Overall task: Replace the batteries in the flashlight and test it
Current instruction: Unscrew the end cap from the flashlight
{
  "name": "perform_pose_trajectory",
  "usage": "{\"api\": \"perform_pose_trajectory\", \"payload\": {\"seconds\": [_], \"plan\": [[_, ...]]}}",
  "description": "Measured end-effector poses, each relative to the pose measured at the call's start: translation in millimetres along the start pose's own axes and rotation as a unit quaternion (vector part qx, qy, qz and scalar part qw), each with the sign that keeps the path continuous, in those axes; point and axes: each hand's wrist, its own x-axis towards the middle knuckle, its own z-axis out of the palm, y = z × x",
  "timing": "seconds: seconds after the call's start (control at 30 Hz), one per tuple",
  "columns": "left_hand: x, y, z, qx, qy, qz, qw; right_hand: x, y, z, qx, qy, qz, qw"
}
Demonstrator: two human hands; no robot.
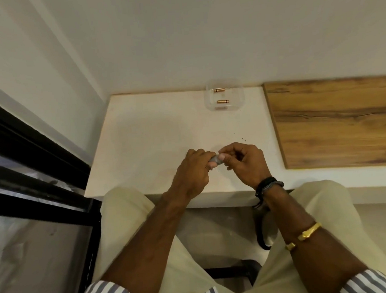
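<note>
Dark frame [32,145]: runs along the left edge of the picture, beside the white table [152,138].
Left hand [194,169]: lower centre, over the near part of the table; its fingers are curled round the left end of the flashlight.
Flashlight [214,160]: a small grey body, mostly hidden, held between the two hands just above the table. Its long axis runs roughly left to right across the picture, one end in each fist.
Clear box [208,99]: upper centre, at the far edge of the table, well apart from the hands.
Batteries [219,90]: two copper-coloured ones lie in the box, side by side, long axes also left to right.
Right hand [246,160]: just right of centre; thumb and fingers pinch the flashlight's right end. A dark band [269,184] sits on the wrist.
Wooden board [335,121]: right side of the picture, butting against the table.
Step, as I judge it: opening or closing the flashlight by twisting its ends.
What the next move turns on: the batteries lie straight up the picture from the grip, slightly nearer the right hand, so that hand would reach while the left keeps hold of the body.
</note>
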Motion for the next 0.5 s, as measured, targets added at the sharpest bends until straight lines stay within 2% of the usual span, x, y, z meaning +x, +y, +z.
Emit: {"api": "perform_pose_trajectory", "payload": {"seconds": [0.07, 0.13, 0.3, 0.5], "plan": [[1.3, 1.2, -0.6, 0.001, 0.003, -0.011, 1.0, 0.3, 1.0, -3.5, 0.028, -0.02, -0.02, 0.999], [1.3, 1.6, -1.2, 0.008, 0.005, -0.011, 1.0, 0.4, -0.2, -6.8, 0.064, -0.036, -0.001, 0.997], [0.9, 0.0, 0.4, 0.012, 0.012, -0.007, 1.0, -0.7, -3.3, -1.6, 0.013, -0.01, 0.055, 0.998], [1.3, -1.8, 1.2, 0.01, 0.004, -0.01, 1.0, -0.1, 2.0, -5.4, 0.023, -0.038, -0.005, 0.999]]}}
